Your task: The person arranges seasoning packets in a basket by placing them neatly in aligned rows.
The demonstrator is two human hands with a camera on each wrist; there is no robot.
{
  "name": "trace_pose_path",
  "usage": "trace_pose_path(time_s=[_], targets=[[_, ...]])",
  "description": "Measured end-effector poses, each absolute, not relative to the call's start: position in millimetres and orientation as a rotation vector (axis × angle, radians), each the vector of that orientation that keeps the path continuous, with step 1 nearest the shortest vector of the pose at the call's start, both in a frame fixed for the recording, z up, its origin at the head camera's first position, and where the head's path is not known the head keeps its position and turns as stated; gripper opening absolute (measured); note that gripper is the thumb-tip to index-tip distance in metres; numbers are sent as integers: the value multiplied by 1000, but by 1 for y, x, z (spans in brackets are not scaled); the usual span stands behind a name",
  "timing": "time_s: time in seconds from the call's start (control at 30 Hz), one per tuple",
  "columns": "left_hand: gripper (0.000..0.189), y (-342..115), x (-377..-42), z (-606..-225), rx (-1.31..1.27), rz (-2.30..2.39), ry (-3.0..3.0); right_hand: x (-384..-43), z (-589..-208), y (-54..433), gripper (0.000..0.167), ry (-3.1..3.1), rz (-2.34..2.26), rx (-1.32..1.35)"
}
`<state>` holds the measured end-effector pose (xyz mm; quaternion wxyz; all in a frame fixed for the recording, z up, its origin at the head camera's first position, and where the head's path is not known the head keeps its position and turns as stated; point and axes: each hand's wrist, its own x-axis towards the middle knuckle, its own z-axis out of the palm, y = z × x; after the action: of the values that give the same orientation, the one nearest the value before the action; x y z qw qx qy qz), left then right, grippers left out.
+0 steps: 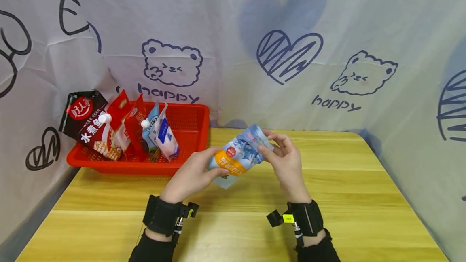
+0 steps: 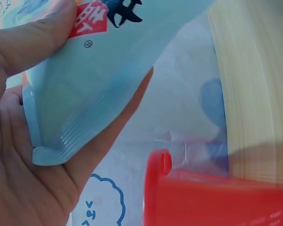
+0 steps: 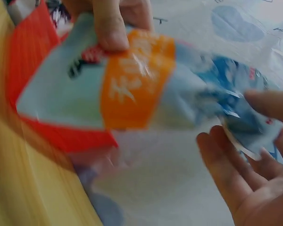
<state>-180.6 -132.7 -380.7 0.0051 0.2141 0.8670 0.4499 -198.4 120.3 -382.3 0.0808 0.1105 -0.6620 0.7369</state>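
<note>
A light blue plastic pouch (image 1: pixel 233 157) with an orange band and Chinese lettering is held tilted above the table. My left hand (image 1: pixel 194 173) grips its lower left part, thumb on the printed front and fingers behind. The crimped bottom corner of the pouch (image 2: pixel 92 94) lies by the palm in the left wrist view. At the pouch's upper end my right hand (image 1: pixel 287 163) pinches the crumpled, folded-over top between thumb and fingers. In the right wrist view the pouch (image 3: pixel 137 84) is creased sharply just before the right hand (image 3: pixel 259 188).
A red plastic basket (image 1: pixel 191 132) stands at the back left of the wooden table (image 1: pixel 338 181). Several upright packets lean in it, among them a black and red bag (image 1: pixel 85 116) and a white and blue pouch (image 1: pixel 168 138) on the right. A white cloth with drawings hangs behind.
</note>
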Motion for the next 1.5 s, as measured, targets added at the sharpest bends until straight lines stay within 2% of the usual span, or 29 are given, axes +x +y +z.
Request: trace_pose_path(time_s=[0.17,0.27,0.43,0.63,1.0,1.5], targets=[[44,-135,-179,-379,689,1330,2788,-197,-377,131,58,-2166,2014,510],[45,-136,-179,-379,695,1260,2826,-196,-374,136,63,-2240,1918,614],[46,-134,-180,-381,721,1150,2854,-195,-372,138,56,-2415,1743,723],[44,-131,-180,-382,718,1095,2865,-194,-374,138,48,-2579,1842,788],[44,-133,-178,-381,657,1152,2822,-196,-377,139,31,-2616,1812,665],[44,-141,-178,-374,582,1448,2763,-201,-383,145,34,-2473,2020,627]])
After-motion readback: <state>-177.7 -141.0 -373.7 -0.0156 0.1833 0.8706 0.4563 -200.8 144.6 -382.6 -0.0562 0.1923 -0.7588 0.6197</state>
